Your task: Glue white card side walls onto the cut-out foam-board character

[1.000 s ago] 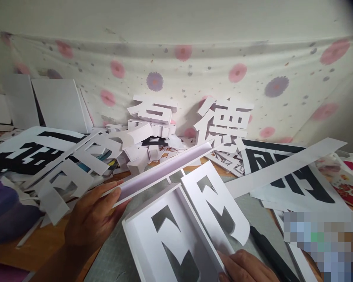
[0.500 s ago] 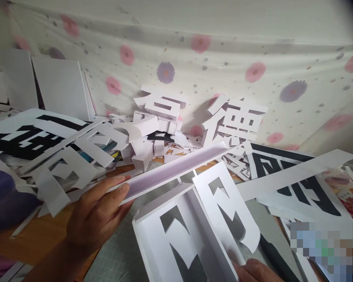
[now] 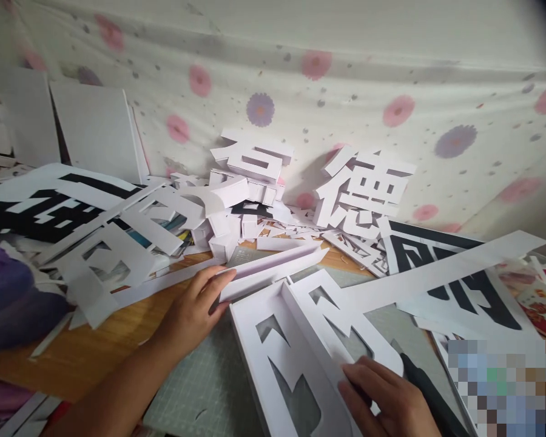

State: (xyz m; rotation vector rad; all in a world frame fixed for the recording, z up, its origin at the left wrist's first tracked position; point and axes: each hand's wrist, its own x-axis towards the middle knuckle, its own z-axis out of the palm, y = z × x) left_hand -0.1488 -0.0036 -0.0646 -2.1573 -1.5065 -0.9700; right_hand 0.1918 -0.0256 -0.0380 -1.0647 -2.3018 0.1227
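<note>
A white three-dimensional board character (image 3: 250,361), with raised side walls and cut-out openings, lies tilted over the cutting mat. A walled, channel-like upper stroke (image 3: 273,270) extends across its top. My left hand (image 3: 193,315) is closed on the left end of that stroke, thumb below and fingers above. At the lower right, my right hand (image 3: 386,391) curls its fingers over an inner wall of the character; part of its grip is hidden. Right of that wall is a flat section with cut-outs (image 3: 321,297). A black-handled tool (image 3: 430,385) lies beside my right hand.
Finished white characters (image 3: 368,188) lean by the flowered curtain (image 3: 259,73). Printed black character sheets (image 3: 455,273) lie right and left. A long white strip (image 3: 446,270) crosses the right side. White offcuts (image 3: 102,267) and a green cutting mat (image 3: 200,376) cover the wooden table (image 3: 73,364).
My left hand has moved right, and the upper stroke now looks shorter and lower. My right hand has moved up and left along the character, showing more of itself.
</note>
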